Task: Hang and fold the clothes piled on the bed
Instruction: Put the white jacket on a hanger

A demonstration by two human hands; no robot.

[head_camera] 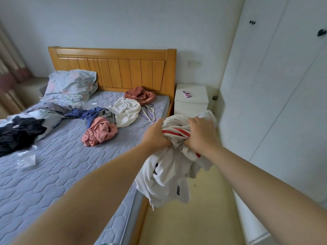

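Both your fists, left hand [156,134] and right hand [200,132], bunch the white garment [166,174] off the bed [62,165] edge, hangers [148,112] at twelve o'clock, probably hunting its collar.

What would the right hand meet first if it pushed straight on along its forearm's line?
Likely the white nightstand beyond the right hand, past the striped white garment it grips; depth is hard to judge in this wide-angle view.

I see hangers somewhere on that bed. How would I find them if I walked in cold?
Start at the wooden headboard and drop to the mattress's right edge, nearest the white nightstand. The hangers lie flat there, just right of the crumpled cream garment and below the rust-coloured one. They are thin wiry loops, white and purple, the only non-fabric things among the clothes.
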